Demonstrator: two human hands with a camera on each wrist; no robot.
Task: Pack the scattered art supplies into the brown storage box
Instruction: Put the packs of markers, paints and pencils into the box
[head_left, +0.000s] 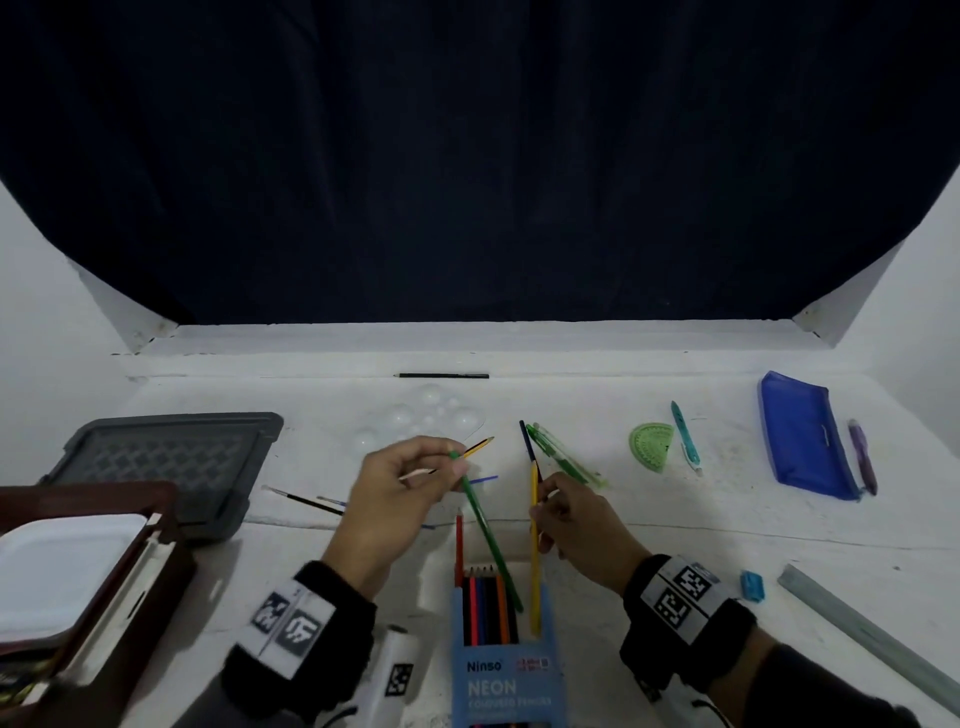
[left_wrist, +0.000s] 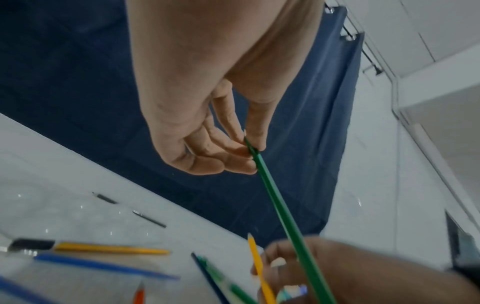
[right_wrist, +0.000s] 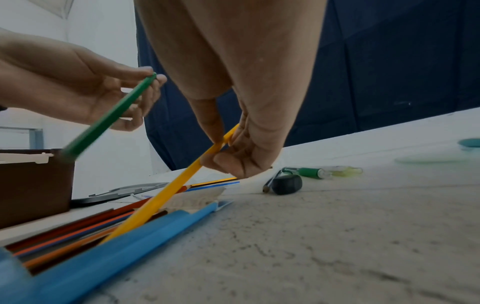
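At the table's near edge, the left hand (head_left: 400, 493) pinches the green pencil (head_left: 488, 535) and the right hand (head_left: 576, 525) the yellow pencil (head_left: 534, 561) by their upper ends, lower ends in the blue pencil carton (head_left: 498, 670); both look light, stiff, slim, best guided near the top.

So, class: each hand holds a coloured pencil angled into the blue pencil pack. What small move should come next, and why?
Probably slide both pencils down until they seat. The left hand pinches the green pencil and the right hand pinches the yellow pencil; their lower ends are already in the open blue pencil pack, while their upper parts stick out.
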